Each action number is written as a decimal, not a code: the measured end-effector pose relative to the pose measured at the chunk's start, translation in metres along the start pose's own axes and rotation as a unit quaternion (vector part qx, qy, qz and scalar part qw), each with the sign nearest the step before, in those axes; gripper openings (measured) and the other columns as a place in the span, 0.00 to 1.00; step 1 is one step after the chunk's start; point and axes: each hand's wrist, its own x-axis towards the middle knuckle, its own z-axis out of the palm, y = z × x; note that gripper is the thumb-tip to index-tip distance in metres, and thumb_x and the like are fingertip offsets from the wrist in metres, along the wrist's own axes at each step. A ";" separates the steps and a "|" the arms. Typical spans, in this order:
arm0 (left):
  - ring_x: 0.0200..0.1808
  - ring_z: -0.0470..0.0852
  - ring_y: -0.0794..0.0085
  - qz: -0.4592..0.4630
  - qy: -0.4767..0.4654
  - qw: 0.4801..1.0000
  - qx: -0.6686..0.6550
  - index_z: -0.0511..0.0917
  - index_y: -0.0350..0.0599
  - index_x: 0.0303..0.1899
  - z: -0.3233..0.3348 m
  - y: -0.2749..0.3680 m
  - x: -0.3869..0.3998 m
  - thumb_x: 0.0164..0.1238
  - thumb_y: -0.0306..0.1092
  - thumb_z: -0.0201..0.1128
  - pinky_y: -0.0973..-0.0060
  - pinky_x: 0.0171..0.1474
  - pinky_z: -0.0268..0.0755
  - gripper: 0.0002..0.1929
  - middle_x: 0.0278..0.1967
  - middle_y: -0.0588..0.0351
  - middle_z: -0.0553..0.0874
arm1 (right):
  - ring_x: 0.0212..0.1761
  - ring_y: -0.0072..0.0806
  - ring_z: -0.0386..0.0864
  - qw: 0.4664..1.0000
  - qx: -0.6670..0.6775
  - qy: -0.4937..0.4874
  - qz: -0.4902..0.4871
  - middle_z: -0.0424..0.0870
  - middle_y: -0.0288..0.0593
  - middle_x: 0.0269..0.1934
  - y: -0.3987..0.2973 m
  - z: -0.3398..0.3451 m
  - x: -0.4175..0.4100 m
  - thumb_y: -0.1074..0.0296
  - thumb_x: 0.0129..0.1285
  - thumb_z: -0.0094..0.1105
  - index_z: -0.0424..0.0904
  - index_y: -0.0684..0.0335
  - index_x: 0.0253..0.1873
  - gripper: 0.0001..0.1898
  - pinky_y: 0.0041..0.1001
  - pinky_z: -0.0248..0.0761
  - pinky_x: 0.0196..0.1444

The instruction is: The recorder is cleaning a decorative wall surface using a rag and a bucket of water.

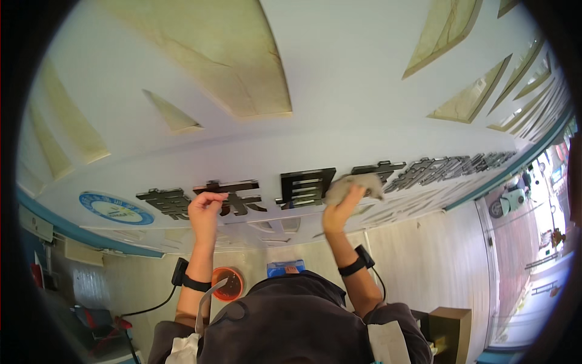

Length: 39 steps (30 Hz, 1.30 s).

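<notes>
A crumpled grey cloth [372, 184] is in my right hand [338, 214], spread against the white wall panel [345, 145]. It covers part of a dark, glossy raised character [384, 168]. Just left of the cloth stands another raised character [307, 186], uncovered. My left hand [203, 214] is at the left edge of a raised character [241, 200], thumb and forefinger brought together. Whether those fingertips pinch anything is too small to tell. Further left on the panel are one more character [166, 202] and a round blue-and-white emblem [117, 208].
Below me on the pale floor [423, 255] stand an orange bucket [228, 291] of dark liquid and a blue box [285, 268]. An open cardboard box [448, 327] is at lower right. Cut-out panel shapes [245, 82] show marbled stone. A scooter [509, 203] stands outside, right.
</notes>
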 end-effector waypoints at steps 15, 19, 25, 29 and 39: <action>0.37 0.77 0.79 0.057 0.034 0.997 -0.027 0.75 0.38 0.33 0.006 0.002 -0.008 0.59 0.17 0.53 0.83 0.44 0.67 0.05 0.34 0.57 0.81 | 0.49 0.54 0.63 0.966 0.017 -0.197 -0.169 0.67 0.57 0.48 -0.070 0.016 -0.038 0.80 0.40 0.50 0.69 0.69 0.50 0.24 0.45 0.57 0.55; 0.37 0.77 0.78 0.129 0.080 0.988 -0.028 0.74 0.39 0.30 -0.011 -0.001 -0.008 0.58 0.16 0.53 0.82 0.44 0.68 0.06 0.32 0.57 0.80 | 0.51 0.53 0.66 0.944 -0.056 -0.271 -0.180 0.70 0.54 0.45 -0.031 -0.004 -0.023 0.80 0.41 0.51 0.72 0.67 0.46 0.21 0.42 0.61 0.51; 0.39 0.76 0.76 0.089 0.199 0.976 0.020 0.74 0.39 0.31 -0.063 -0.008 -0.020 0.56 0.16 0.53 0.80 0.47 0.66 0.06 0.33 0.57 0.79 | 0.51 0.57 0.65 0.975 -0.010 -0.189 -0.115 0.71 0.56 0.46 -0.003 -0.036 -0.025 0.79 0.43 0.51 0.70 0.70 0.43 0.17 0.45 0.58 0.56; 0.39 0.76 0.76 0.061 0.220 0.973 0.014 0.74 0.40 0.31 -0.085 -0.018 -0.032 0.57 0.17 0.53 0.80 0.48 0.66 0.06 0.33 0.57 0.79 | 0.51 0.57 0.64 0.967 0.040 -0.178 -0.178 0.69 0.59 0.48 -0.012 0.003 -0.057 0.81 0.44 0.51 0.67 0.73 0.52 0.24 0.47 0.53 0.60; 0.40 0.76 0.74 0.068 0.137 0.984 0.088 0.76 0.38 0.34 -0.066 -0.032 -0.023 0.57 0.20 0.54 0.79 0.48 0.66 0.05 0.35 0.57 0.80 | 0.54 0.51 0.66 0.935 -0.108 -0.247 -0.230 0.70 0.54 0.48 0.011 -0.027 -0.023 0.77 0.47 0.49 0.71 0.66 0.48 0.19 0.41 0.58 0.59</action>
